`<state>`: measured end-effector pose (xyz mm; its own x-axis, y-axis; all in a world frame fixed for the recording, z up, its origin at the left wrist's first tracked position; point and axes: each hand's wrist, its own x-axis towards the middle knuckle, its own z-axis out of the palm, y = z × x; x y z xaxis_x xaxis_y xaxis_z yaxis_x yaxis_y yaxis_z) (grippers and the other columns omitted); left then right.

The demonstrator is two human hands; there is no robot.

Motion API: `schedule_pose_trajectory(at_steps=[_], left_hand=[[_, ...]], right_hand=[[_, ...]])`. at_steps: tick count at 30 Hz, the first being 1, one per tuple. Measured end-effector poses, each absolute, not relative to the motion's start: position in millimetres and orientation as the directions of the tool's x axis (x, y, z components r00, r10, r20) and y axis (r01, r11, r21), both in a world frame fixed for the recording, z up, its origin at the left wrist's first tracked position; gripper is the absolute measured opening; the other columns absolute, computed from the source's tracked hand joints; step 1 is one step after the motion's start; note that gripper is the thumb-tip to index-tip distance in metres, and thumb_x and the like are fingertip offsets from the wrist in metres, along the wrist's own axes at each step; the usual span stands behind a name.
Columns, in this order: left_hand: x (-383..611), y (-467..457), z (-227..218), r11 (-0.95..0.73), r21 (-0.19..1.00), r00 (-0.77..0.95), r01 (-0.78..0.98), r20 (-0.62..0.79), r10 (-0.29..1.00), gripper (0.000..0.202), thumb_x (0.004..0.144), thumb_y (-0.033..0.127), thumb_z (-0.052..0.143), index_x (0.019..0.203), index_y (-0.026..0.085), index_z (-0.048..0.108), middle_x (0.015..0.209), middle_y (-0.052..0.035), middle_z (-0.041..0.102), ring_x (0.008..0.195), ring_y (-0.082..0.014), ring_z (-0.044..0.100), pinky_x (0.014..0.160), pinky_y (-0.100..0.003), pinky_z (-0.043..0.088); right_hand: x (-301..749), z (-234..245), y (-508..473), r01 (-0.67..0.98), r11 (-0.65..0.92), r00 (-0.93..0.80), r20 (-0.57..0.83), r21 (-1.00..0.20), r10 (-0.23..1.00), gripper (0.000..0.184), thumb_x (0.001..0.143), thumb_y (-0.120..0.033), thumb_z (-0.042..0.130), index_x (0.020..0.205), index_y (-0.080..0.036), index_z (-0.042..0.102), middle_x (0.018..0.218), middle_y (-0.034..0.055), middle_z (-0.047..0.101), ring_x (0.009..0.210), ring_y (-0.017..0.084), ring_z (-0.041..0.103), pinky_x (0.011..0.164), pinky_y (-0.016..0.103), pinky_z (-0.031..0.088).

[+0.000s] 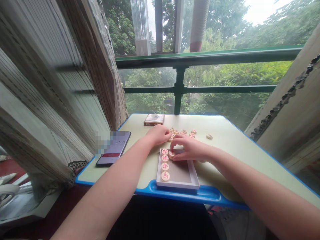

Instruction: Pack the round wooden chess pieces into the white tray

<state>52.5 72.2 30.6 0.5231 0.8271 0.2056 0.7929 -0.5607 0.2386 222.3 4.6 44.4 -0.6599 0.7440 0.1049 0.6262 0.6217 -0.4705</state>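
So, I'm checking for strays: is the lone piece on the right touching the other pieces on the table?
Apart: the head view shows bare table between the lone piece and the nearest loose pieces.

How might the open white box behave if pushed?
The box probably keeps its shape, its walls standing straight. Being low and wide, it seems more apt to slide than tip. The round pieces inside might shift across its bare floor.

red-marked cream discs (165, 176), blue-edged table (232, 141)
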Motion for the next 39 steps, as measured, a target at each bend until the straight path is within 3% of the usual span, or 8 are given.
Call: schedule_pose_trajectory(at_steps=[8,14,18,20,22,26,32,39], left_hand=[[53.0,71.7,31.4,-0.565,0.24,0.529,0.789,0.202,0.824,0.037,0.078,0.04,0.043,0.066,0.014,0.067,0.062,-0.0049,0.061,0.053,-0.0118,0.044,0.05,-0.025,0.024],[51.9,75.0,27.7,-0.576,0.231,0.535,0.784,0.217,0.816,0.036,0.078,0.04,0.043,0.065,0.015,0.066,0.06,-0.0047,0.061,0.052,-0.0122,0.044,0.05,-0.026,0.024],[51.6,76.2,26.0,-0.586,0.217,0.537,0.781,0.245,0.807,0.036,0.078,0.04,0.043,0.066,0.015,0.067,0.061,-0.0045,0.061,0.052,-0.0119,0.043,0.049,-0.026,0.023],[51.9,75.9,26.1,-0.584,0.212,0.535,0.784,0.246,0.808,0.037,0.078,0.041,0.043,0.066,0.015,0.066,0.061,-0.0048,0.061,0.052,-0.012,0.043,0.049,-0.026,0.023],[52.5,75.3,26.6,-0.578,0.215,0.531,0.787,0.241,0.812,0.037,0.078,0.041,0.043,0.065,0.015,0.066,0.062,-0.0051,0.061,0.053,-0.0121,0.044,0.049,-0.026,0.023],[53.9,73.7,28.0,-0.577,0.227,0.529,0.784,0.242,0.814,0.037,0.078,0.04,0.042,0.064,0.015,0.065,0.062,-0.0055,0.061,0.054,-0.0121,0.044,0.05,-0.026,0.023],[54.3,73.3,28.1,-0.576,0.241,0.528,0.781,0.237,0.815,0.035,0.079,0.038,0.043,0.062,0.015,0.064,0.061,-0.0049,0.061,0.055,-0.0125,0.046,0.049,-0.026,0.024],[54.7,73.1,27.8,-0.571,0.237,0.527,0.786,0.228,0.819,0.034,0.077,0.037,0.043,0.064,0.016,0.066,0.062,-0.0045,0.062,0.053,-0.012,0.044,0.049,-0.026,0.023]], right_hand=[[221.5,46.1,4.5,0.647,0.611,-0.651,0.087,-0.456,0.754,0.029,0.065,-0.034,0.069,0.089,-0.021,0.061,0.1,0.0045,0.055,0.099,0.022,0.049,0.084,0.032,0.04],[226.3,44.6,7.5,0.639,0.615,-0.649,0.106,-0.461,0.754,0.035,0.065,-0.042,0.068,0.092,-0.021,0.061,0.101,0.0049,0.055,0.096,0.021,0.05,0.08,0.03,0.041],[233.2,45.4,17.6,0.691,0.548,-0.538,0.17,-0.472,0.825,0.031,0.079,-0.045,0.05,0.089,-0.018,0.062,0.091,0.0051,0.06,0.082,0.017,0.054,0.071,0.028,0.041],[239.0,44.2,25.7,0.789,0.449,-0.397,0.211,-0.419,0.893,0.031,0.084,-0.04,0.042,0.087,-0.017,0.062,0.085,0.0053,0.062,0.075,0.016,0.054,0.066,0.026,0.04],[246.1,41.9,33.5,0.898,0.327,-0.269,0.221,-0.293,0.937,0.027,0.083,-0.034,0.041,0.088,-0.018,0.063,0.086,0.006,0.063,0.074,0.016,0.055,0.063,0.026,0.039],[256.8,39.8,40.7,0.987,0.152,-0.144,0.124,-0.056,0.982,0.024,0.076,-0.028,0.044,0.085,-0.022,0.066,0.089,0.0067,0.065,0.074,0.019,0.056,0.056,0.026,0.037],[252.3,46.7,35.0,0.999,0.037,-0.038,0.044,0.026,0.998,0.022,0.071,-0.024,0.051,0.084,-0.024,0.068,0.09,0.0091,0.066,0.075,0.022,0.059,0.057,0.028,0.041],[257.1,55.2,35.0,0.993,-0.093,0.099,-0.077,0.079,0.992,0.035,0.063,-0.014,0.059,0.095,-0.025,0.068,0.098,0.0114,0.065,0.083,0.027,0.061,0.06,0.034,0.046]])
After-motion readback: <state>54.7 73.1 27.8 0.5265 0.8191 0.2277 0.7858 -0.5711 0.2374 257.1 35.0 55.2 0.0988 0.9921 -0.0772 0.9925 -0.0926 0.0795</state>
